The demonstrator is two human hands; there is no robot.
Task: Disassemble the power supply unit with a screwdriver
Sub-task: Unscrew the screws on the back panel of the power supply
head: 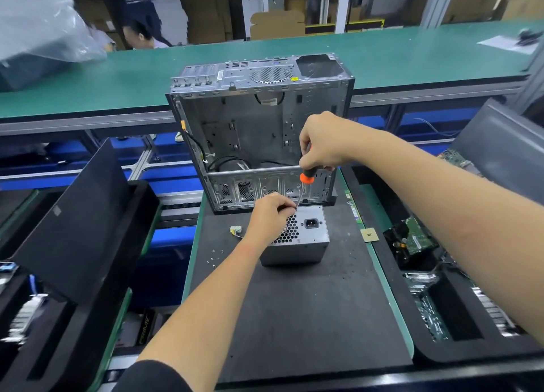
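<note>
A grey metal power supply unit [306, 241] sits on the dark mat, its honeycomb vent and power socket facing up. My right hand [322, 142] grips the black and orange handle of a screwdriver [307, 177], held upright, with the shaft running down to the unit's far top edge. My left hand [269, 216] rests on the unit's left side, and its fingers pinch at the shaft's tip near the vent. What lies under the fingertips is hidden.
An empty computer case [259, 132] stands open right behind the unit. Several loose screws [213, 257] and a small connector [235, 230] lie left of it. A CPU chip [369, 234] lies to the right. Black foam trays [441, 318] with parts flank the mat [294, 318].
</note>
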